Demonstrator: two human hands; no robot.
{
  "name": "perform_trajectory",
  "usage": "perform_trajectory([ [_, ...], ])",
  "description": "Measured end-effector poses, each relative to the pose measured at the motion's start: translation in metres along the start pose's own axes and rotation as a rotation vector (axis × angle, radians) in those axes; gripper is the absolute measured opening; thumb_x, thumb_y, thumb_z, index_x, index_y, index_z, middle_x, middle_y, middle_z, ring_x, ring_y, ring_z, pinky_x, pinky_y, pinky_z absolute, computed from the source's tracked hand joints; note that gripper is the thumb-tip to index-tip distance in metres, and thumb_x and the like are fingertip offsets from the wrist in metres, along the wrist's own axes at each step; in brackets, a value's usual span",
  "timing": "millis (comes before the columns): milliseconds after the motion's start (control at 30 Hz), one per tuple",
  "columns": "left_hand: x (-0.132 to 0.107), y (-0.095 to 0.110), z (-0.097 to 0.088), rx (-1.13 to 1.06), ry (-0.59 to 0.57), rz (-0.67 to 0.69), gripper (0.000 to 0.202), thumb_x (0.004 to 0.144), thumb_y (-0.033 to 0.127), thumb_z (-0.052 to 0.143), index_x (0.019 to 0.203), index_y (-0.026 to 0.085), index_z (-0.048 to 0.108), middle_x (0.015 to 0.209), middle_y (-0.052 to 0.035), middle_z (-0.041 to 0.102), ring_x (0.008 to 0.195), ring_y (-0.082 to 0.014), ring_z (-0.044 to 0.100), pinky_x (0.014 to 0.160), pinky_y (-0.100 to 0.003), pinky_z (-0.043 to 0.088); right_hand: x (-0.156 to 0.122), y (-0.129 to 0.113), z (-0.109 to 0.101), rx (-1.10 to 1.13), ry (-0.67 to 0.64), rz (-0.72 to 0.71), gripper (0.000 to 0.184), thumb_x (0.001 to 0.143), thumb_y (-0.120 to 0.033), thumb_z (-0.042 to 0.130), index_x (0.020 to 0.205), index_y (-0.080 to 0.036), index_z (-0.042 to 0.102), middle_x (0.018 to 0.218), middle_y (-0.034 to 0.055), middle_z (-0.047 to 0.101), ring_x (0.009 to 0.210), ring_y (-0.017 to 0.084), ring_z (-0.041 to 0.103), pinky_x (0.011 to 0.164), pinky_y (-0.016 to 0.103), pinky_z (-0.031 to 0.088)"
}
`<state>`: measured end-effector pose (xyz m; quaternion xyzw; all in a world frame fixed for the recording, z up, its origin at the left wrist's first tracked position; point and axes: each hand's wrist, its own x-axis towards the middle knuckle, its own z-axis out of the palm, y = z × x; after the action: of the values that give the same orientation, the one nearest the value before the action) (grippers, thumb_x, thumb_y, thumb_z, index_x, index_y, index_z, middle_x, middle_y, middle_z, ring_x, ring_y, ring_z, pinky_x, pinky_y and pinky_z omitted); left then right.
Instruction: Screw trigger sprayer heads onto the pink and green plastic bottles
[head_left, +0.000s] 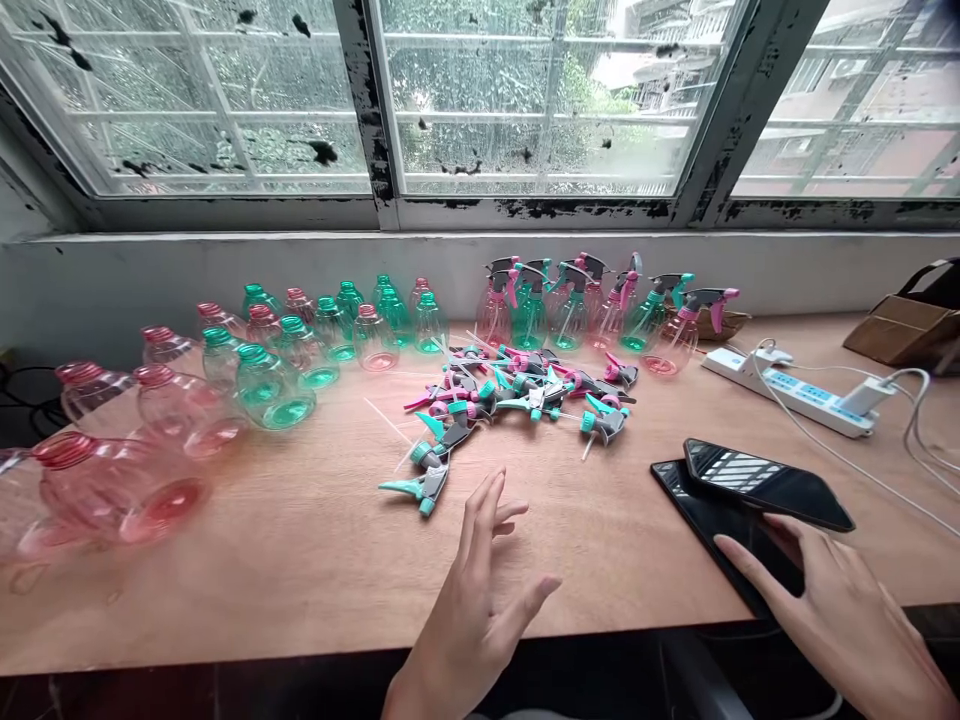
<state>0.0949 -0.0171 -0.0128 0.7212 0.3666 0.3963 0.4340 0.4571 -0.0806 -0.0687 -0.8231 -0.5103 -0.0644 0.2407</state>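
My left hand (480, 610) is over the front middle of the table, fingers stretched out and thumb apart, holding nothing. Beyond its fingertips lies a teal and grey trigger sprayer head (427, 480), at the near end of a loose pile of pink, teal and grey sprayer heads (532, 390) with clear tubes. Over a black tablet (701, 510) at the right, my right hand (840, 600) has its thumb and index finger spread apart. Its index fingertip is by the lower edge of a black phone (765, 483) that partly overlaps the tablet; the other fingers are hidden.
Several headless pink and green bottles, such as a pink one (112, 490), stand at the left. Bottles with sprayers fitted, one green (645, 320), line the back. A white power strip (787, 390) with cables and a brown bag (907, 320) are at the right.
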Motion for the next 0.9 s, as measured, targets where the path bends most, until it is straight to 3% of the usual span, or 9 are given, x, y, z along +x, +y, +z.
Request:
perform_trajectory([
  [100, 0.000, 0.000, 0.000, -0.006, -0.003, 0.006, 0.076, 0.105, 0.037, 0.062, 0.162, 0.048, 0.014, 0.169, -0.0072, 0.026, 0.140, -0.0284, 0.053, 0.118, -0.051, 0.046, 0.006, -0.024, -0.005, -0.050, -0.080, 0.035, 0.087, 0.089, -0.083, 0.040, 0.134, -0.011, 0.059, 0.130, 0.0276, 0.071, 0.125, 0.051, 0.064, 0.099, 0.067, 0.054],
  [300, 0.000, 0.001, 0.000, -0.005, -0.016, -0.005, 0.076, 0.105, 0.037, 0.061, 0.162, 0.048, 0.013, 0.163, -0.0073, 0.034, 0.139, -0.0278, 0.053, 0.117, -0.051, 0.047, 0.005, -0.047, -0.005, -0.093, -0.022, -0.003, 0.085, 0.091, -0.080, 0.035, 0.130, -0.009, 0.058, 0.126, 0.0300, 0.072, 0.121, 0.053, 0.065, 0.097, 0.068, 0.055],
  [467, 0.000, 0.002, 0.000, 0.000, -0.015, -0.013, 0.076, 0.104, 0.038, 0.062, 0.162, 0.049, 0.013, 0.164, -0.0057, 0.033, 0.138, -0.0268, 0.054, 0.117, -0.049, 0.048, 0.005, -0.052, -0.006, -0.109, -0.013, 0.005, 0.071, 0.091, -0.073, 0.037, 0.123, -0.013, 0.059, 0.120, 0.0283, 0.074, 0.118, 0.051, 0.067, 0.093, 0.066, 0.057],
  [900, -0.001, 0.003, 0.001, 0.002, -0.018, -0.030, 0.074, 0.104, 0.036, 0.061, 0.162, 0.048, 0.016, 0.170, -0.0045, 0.025, 0.139, -0.0264, 0.054, 0.116, -0.047, 0.049, 0.008, -0.048, -0.014, -0.077, -0.077, 0.067, 0.057, 0.085, -0.073, 0.050, 0.113, -0.025, 0.058, 0.116, 0.0196, 0.072, 0.116, 0.048, 0.066, 0.090, 0.064, 0.059],
])
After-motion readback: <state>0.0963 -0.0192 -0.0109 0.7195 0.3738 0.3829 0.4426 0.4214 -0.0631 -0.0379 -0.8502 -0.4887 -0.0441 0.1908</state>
